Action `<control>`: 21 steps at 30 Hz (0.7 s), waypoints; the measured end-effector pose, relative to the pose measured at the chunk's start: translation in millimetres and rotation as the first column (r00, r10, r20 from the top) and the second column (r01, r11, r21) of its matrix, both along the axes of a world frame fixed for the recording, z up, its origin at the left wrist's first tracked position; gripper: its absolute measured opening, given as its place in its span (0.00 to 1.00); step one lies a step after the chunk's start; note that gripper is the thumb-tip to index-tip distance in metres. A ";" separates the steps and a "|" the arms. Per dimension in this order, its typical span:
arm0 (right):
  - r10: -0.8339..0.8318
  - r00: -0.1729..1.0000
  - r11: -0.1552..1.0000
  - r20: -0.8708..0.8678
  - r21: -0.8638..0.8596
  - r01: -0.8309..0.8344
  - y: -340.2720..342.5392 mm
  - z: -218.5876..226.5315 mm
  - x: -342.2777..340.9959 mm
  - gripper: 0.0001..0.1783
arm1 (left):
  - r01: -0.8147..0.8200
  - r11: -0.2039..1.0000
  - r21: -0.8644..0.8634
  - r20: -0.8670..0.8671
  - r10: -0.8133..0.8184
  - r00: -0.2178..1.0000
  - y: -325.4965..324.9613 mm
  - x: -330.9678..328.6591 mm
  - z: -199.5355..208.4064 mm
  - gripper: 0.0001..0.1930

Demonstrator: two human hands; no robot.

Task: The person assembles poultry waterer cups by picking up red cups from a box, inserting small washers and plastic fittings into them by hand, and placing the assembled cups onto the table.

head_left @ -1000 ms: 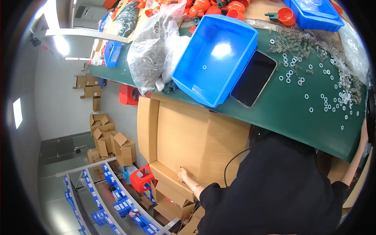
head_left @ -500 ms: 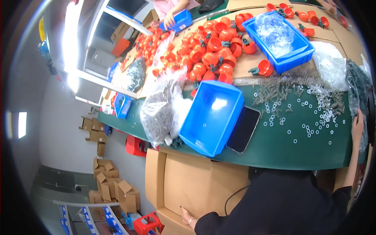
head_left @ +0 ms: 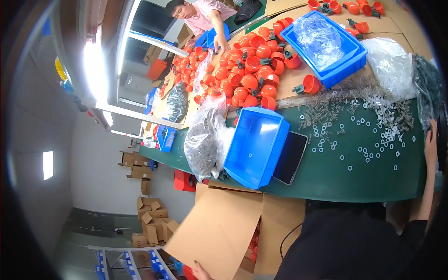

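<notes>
My left hand [head_left: 200,270], low in the picture, grips the edge of a brown cardboard flap [head_left: 219,228]. The flap is raised at a slant over an open carton [head_left: 282,219], and red parts [head_left: 254,242] show in the gap beneath it. Far to the right, my right hand [head_left: 430,140] rests with outstretched fingers at the table's edge, against a dark clear plastic bag [head_left: 427,88]. Between my arms, on the green table [head_left: 326,179], stand an empty-looking blue bin [head_left: 256,147] with one small white ring inside and a black phone [head_left: 290,157].
Heaped red cups with dark fittings [head_left: 252,63] cover the far side. Nearer lie loose springs [head_left: 322,114], white rings [head_left: 368,154] and bagged parts [head_left: 203,142]. Another blue bin [head_left: 326,70] holds clear plastic. A co-worker in pink [head_left: 205,18] reaches into the heap. Cartons [head_left: 151,214] stand left.
The cardboard flap has swung up, with my left hand now on its edge; red parts have come into view below. The co-worker's hand has moved from the blue bin to the red cups.
</notes>
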State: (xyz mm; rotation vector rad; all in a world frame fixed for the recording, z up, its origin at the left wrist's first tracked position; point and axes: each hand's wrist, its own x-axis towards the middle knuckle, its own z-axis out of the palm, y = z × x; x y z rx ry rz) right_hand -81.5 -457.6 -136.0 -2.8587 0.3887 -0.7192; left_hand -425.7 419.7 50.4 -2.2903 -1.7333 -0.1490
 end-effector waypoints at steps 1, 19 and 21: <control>0.014 1.000 0.999 0.014 0.034 -0.014 1.5 0.5 -1.4 0.20 | 0.058 0.997 0.044 -0.039 -0.056 0.998 -15.8 2.1 18.1 0.36; 0.298 0.700 0.775 0.648 0.264 -0.574 169.8 192.4 -49.5 0.22 | 0.648 -0.655 0.388 -0.559 -0.727 -0.400 -326.9 362.8 160.4 0.23; 0.487 0.627 0.573 0.608 0.319 -0.755 191.6 218.9 -59.0 0.34 | 0.476 -0.786 0.395 -0.642 -0.607 -0.468 -368.2 372.3 183.2 0.23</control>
